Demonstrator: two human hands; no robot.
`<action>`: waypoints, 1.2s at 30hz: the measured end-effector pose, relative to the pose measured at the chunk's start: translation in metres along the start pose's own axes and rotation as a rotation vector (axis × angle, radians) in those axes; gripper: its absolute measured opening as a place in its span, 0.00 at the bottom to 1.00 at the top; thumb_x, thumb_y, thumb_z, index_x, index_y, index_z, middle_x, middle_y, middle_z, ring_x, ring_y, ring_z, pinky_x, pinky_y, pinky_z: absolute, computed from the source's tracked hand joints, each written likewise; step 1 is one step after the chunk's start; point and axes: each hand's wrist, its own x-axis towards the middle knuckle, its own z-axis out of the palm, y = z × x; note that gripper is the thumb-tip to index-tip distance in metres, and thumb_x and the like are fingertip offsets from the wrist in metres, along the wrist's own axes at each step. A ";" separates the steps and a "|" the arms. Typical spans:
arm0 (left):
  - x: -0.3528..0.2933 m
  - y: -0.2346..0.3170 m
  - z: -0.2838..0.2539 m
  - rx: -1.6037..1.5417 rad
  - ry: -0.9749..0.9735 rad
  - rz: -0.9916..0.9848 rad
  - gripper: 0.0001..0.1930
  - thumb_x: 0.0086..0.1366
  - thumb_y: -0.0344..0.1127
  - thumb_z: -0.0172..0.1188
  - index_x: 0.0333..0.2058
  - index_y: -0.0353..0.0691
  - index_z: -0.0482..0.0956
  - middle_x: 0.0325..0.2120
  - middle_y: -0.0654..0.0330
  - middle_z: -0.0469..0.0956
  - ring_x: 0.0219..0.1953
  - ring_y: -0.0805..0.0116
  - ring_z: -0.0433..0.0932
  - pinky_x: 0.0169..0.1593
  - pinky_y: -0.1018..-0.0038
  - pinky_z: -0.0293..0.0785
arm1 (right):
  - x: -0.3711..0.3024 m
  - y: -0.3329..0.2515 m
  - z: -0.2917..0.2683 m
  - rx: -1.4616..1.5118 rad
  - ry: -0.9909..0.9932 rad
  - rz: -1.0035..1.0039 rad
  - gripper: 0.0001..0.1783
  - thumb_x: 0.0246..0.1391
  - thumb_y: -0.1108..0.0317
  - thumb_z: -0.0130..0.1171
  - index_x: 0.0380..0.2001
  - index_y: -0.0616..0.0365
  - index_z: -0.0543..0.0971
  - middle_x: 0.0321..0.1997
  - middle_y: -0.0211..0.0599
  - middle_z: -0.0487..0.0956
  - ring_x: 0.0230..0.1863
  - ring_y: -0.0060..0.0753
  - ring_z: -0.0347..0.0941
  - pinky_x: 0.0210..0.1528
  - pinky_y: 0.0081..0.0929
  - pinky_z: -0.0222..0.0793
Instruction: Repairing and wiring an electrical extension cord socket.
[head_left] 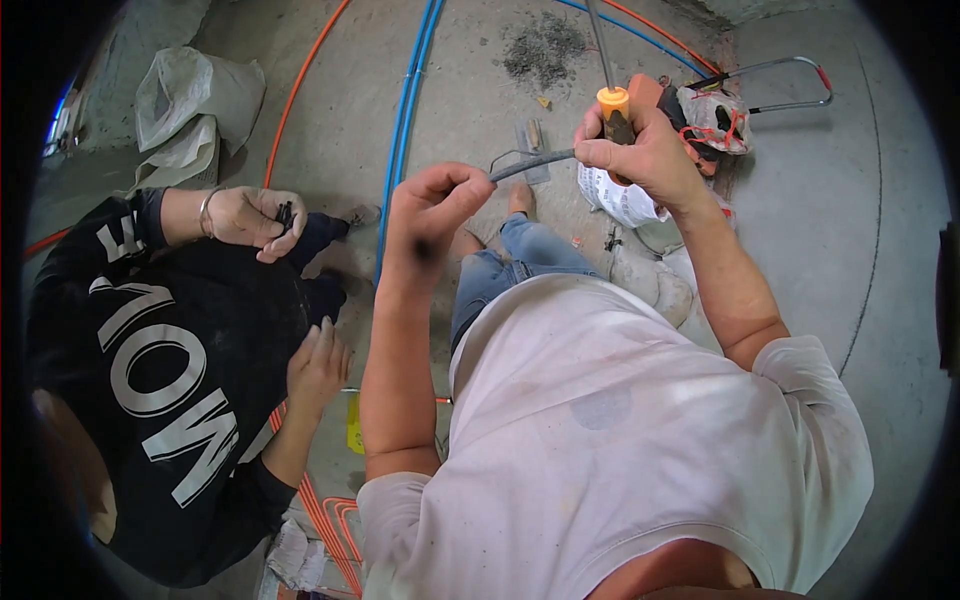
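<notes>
My right hand (pixel 650 155) is closed round the yellow-and-black handle of a screwdriver (pixel 614 103), whose long metal shaft points away from me. A dark grey, cable-like strip (pixel 535 163) runs from the thumb of that hand across to my left hand (pixel 432 215). The fingers of my left hand are pinched on its other end. Beside the strip a thin bent wire (pixel 508 154) shows, partly overlapping it. Both hands are held up in front of my body, above the floor. A dark smudge covers part of my left wrist.
At my left a person in a black top (pixel 160 350) holds small black pieces (pixel 285 215). Blue pipes (pixel 408 110) and an orange pipe (pixel 300 80) cross the concrete floor. Beyond lie rubble (pixel 543 50), a trowel (pixel 535 150), a white sack (pixel 200 95) and a metal-handled carrier (pixel 790 90).
</notes>
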 end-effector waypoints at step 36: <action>0.098 0.030 -0.028 -0.014 -0.218 -0.183 0.12 0.62 0.36 0.55 0.34 0.29 0.78 0.16 0.67 0.67 0.21 0.78 0.62 0.27 0.80 0.55 | 0.096 -0.039 -0.048 0.078 0.108 -0.115 0.12 0.45 0.70 0.70 0.27 0.55 0.74 0.20 0.26 0.74 0.19 0.14 0.66 0.19 0.13 0.58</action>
